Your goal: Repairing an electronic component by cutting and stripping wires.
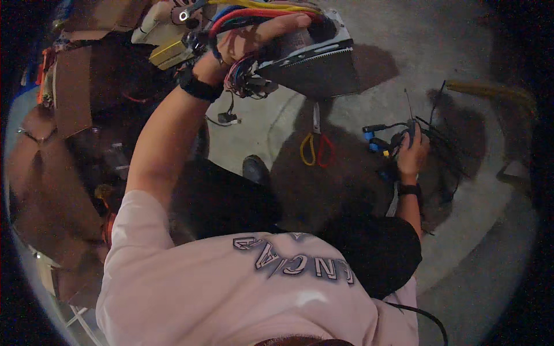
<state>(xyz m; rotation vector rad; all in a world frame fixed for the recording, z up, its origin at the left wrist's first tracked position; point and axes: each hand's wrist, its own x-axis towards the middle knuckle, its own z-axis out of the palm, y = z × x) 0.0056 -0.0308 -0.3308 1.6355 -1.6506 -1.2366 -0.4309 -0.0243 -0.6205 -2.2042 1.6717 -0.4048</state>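
My left hand is raised at the top, its fingers wrapped round a dark metal-edged box-shaped unit and the bundle of coloured wires running along it. A clump of thinner wires hangs under the wrist, with a small connector dangling lower down. Low on the right, my right hand closes on the dark handle of a screwdriver, whose thin shaft points away from me. Beside that hand lie black cables with blue connectors. Scissors with one yellow and one red handle lie on the floor between my hands.
Brown cardboard boxes crowd the left side. Near the top left is a yellow block-shaped item beside the wires. A yellowish strip lies on the concrete floor at the far right. My dark shoe is in the middle.
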